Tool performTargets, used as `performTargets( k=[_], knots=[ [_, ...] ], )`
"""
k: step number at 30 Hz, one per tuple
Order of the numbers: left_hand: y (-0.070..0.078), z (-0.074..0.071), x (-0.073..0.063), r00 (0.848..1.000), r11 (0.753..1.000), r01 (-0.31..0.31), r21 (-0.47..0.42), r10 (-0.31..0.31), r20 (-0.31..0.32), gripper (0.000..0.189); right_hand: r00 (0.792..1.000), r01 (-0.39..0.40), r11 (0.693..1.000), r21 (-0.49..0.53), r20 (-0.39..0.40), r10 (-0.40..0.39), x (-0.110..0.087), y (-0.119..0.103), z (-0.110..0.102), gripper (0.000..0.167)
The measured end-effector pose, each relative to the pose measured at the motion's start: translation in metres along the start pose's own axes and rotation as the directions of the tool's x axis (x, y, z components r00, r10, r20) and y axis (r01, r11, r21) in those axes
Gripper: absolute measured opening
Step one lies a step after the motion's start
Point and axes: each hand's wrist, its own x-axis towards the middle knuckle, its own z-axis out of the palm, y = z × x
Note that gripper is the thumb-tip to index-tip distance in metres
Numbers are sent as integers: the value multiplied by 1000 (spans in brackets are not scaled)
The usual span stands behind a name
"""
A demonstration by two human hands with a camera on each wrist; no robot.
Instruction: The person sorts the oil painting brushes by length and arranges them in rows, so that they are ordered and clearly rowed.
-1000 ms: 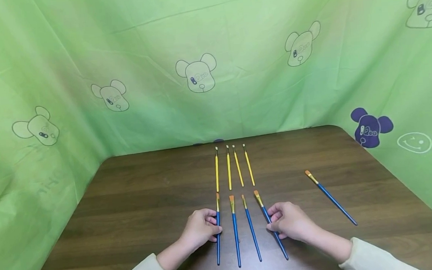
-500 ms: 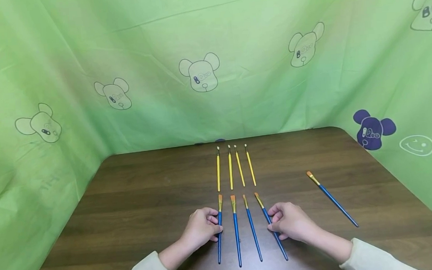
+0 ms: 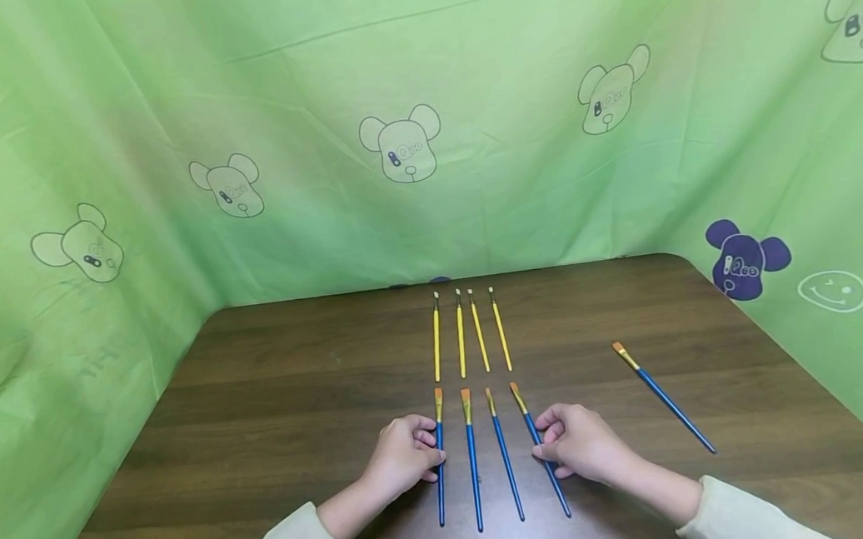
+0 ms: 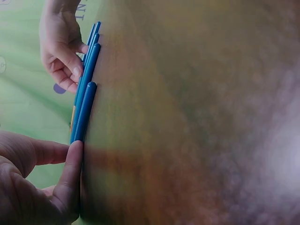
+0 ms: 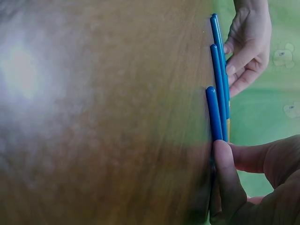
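Observation:
My left hand (image 3: pixel 400 460) pinches the leftmost blue paintbrush (image 3: pixel 442 498) of the near row between thumb and fingers, on its handle. At the row's right end, my right hand (image 3: pixel 582 443) pinches another blue paintbrush (image 3: pixel 557 490), which lies at a slant. Between them lie a wider blue paintbrush (image 3: pixel 474 475) and a slim one (image 3: pixel 507 473), untouched. All have orange bristles pointing away from me and gold ferrules. In the left wrist view, the left thumb (image 4: pixel 72 164) presses along the handle. The right thumb (image 5: pixel 226 161) does likewise in the right wrist view.
Beyond the blue row, several thin yellow paintbrushes (image 3: pixel 461 342) lie side by side with pale tips facing away. One more blue paintbrush (image 3: pixel 666 399) lies diagonally at the right. Green printed cloth (image 3: pixel 502 198) surrounds the brown wooden table (image 3: pixel 297 396) behind and at both sides.
The handle end of the right-hand paintbrush has swung slightly left, and that of the left-hand one slightly right. Both hands keep their grip, and the head view has shifted a little.

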Motion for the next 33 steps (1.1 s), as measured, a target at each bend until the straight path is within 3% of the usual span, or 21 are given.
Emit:
performTargets(
  k=[23,33],
  knots=[
    [0,-2,-1,1000,1000,15,-6,-15,-2,36,1000,-8,1000,-12,2,8,1,-2,2,27],
    [1,-1,0,1000,1000,0,-8,0,5,35,999,-12,999,47,51,10,-1,-2,-6,35]
  ],
)
